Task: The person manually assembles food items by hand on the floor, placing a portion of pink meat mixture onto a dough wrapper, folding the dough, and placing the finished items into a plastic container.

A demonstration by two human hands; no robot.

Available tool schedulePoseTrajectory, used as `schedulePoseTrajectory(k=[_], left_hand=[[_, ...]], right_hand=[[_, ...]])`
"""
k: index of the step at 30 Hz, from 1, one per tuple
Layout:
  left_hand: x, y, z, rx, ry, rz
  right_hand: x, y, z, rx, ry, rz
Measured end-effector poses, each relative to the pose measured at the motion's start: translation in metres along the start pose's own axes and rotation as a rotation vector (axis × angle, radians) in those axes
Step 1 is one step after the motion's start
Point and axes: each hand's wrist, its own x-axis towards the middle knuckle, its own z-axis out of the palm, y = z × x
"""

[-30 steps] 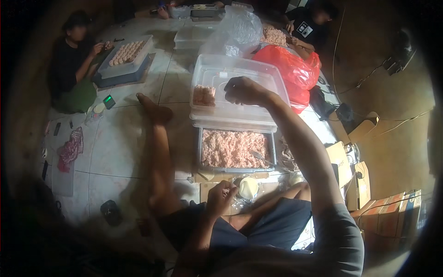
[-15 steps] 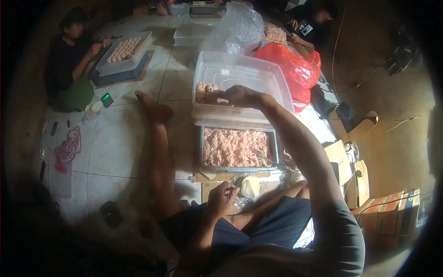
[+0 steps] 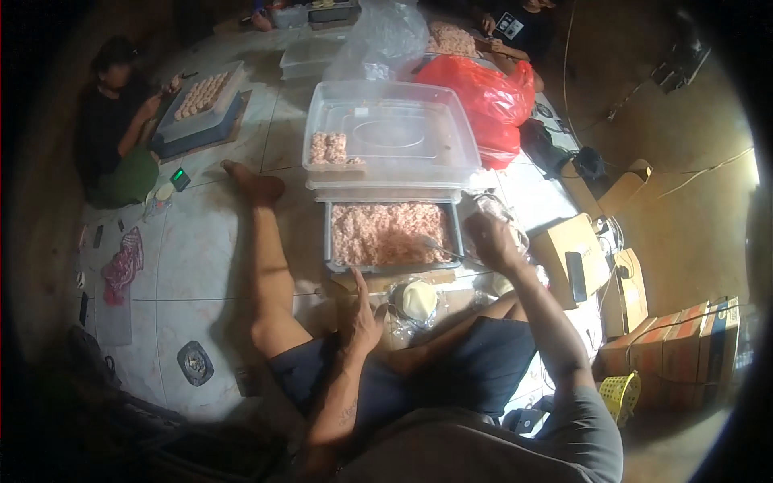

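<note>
My left hand (image 3: 366, 322) is raised over my lap with its fingers stretched out and nothing visible in it. Just right of it, pale round dough wrappers (image 3: 419, 301) lie stacked on clear plastic. Ahead is a grey tray (image 3: 328, 238) of pinkish minced filling (image 3: 386, 229). A metal utensil (image 3: 439, 246) rests in the filling, its handle reaching over the right rim. By that handle and a crumpled cloth (image 3: 503, 208), my right hand (image 3: 489, 240) is curled; what its fingers hold is hidden. Several filled dumplings (image 3: 328, 148) sit in the near left corner of a clear plastic box (image 3: 394, 173) beyond.
Red plastic bags (image 3: 487, 101) and a clear bag (image 3: 382, 40) stand behind the box. Cardboard boxes (image 3: 676, 342) and cables lie to the right. At the far left a person (image 3: 121, 121) works beside another box of dumplings (image 3: 205, 92); a second person (image 3: 519, 28) sits at the far right.
My right hand has moved from inside the clear box back to the filling tray's right side. My left hand has gone from curled to stretched out. The whole view has shifted slightly.
</note>
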Motion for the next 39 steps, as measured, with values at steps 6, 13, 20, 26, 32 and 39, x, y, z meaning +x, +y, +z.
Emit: schedulePoseTrajectory(k=[6, 13, 20, 26, 32, 39], left_hand=[[-0.024, 0.018, 0.016, 0.089, -0.24, 0.059], [-0.011, 0.014, 0.015, 0.018, 0.005, 0.308], [-0.002, 0.001, 0.007, -0.212, 0.176, 0.015], [0.007, 0.009, 0.043, 0.111, -0.017, 0.497], [0.014, 0.002, 0.086, 0.602, -0.134, 0.553], [0.02, -0.02, 0.087, 0.349, -0.122, 0.514]], right_hand=[[-0.069, 0.087, 0.054, -0.388, 0.266, -0.333], [-0.026, 0.026, 0.049, -0.46, -0.268, 0.126], [0.007, 0.056, 0.039, -0.766, -0.182, -0.23], [0.014, -0.012, -0.004, -0.318, -0.211, -0.172], [0.017, 0.01, 0.036, -0.463, -0.135, -0.322], [0.009, 0.037, 0.11, -0.328, -0.283, -0.185]])
